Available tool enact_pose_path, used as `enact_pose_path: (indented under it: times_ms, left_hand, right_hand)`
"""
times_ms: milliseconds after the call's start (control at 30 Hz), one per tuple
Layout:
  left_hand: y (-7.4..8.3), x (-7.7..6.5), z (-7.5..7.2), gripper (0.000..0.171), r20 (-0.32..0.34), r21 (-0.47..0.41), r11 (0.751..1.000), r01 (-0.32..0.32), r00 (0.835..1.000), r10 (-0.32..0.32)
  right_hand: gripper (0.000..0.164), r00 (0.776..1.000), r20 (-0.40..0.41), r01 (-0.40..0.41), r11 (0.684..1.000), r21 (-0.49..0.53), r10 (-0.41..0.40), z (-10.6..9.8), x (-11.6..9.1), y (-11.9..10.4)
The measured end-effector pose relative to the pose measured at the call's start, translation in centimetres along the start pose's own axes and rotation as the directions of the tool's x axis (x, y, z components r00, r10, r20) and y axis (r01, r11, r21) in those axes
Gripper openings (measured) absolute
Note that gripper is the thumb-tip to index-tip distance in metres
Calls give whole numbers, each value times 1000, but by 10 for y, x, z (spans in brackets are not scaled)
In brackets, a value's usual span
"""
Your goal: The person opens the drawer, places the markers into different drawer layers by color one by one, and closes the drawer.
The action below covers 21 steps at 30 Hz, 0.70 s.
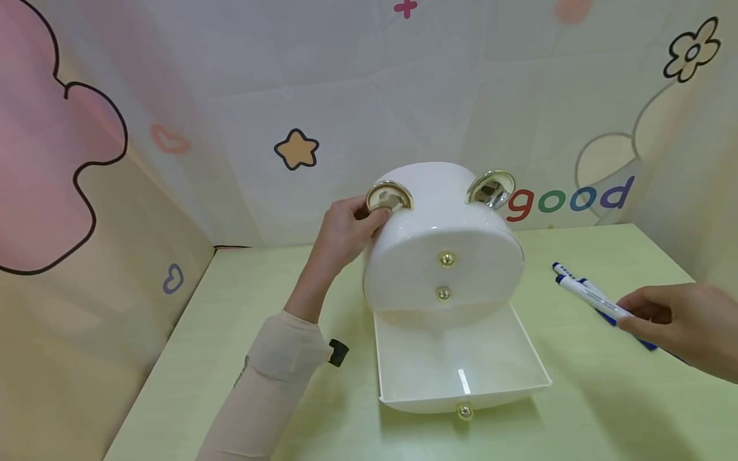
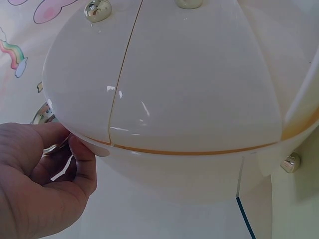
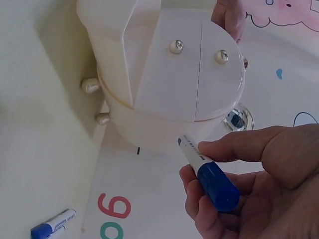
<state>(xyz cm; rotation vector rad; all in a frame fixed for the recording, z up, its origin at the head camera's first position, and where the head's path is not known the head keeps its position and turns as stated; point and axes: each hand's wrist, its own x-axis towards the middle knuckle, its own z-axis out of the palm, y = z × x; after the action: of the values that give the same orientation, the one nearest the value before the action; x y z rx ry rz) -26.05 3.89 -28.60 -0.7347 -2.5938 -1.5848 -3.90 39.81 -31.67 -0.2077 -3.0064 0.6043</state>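
A glossy white storage box (image 1: 438, 192) with two shiny ears stands on the table. Its bottom drawer (image 1: 455, 346) is pulled out and has nothing in it. Two upper drawers with round knobs are closed. My left hand (image 1: 346, 230) pinches the box's left ear (image 1: 389, 194), thumb in front and fingers behind it. To the right of the box, my right hand (image 1: 686, 320) grips a white marker (image 1: 590, 296) between thumb and fingers. The blue cap (image 3: 218, 186) of this marker shows close up in the right wrist view.
More white-and-blue markers (image 3: 52, 224) lie on the pale green table (image 1: 254, 288), beneath the right hand in the head view. A printed cloth (image 1: 230, 115) with stars and the word "good" hangs behind the box and along the sides.
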Motion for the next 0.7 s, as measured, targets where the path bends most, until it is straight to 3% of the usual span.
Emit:
enact_pose_path:
  times_ms: [267,500,700]
  left_hand:
    - [-1,1,0,18,5,-2,1000,14,1000,-14]
    - [-1,1,0,17,2,-11,1000,5,1000,-5]
    - [-2,1,1,18,3,-15,1000,0,1000,0]
  right_hand:
    - [12,994,56,95,993,-67,-91,8,-14,-13]
    - [6,980,111,173,984,-39,-168,17,-20,-16]
    - [7,968,189,166,986,13,-165,19,-17,-27]
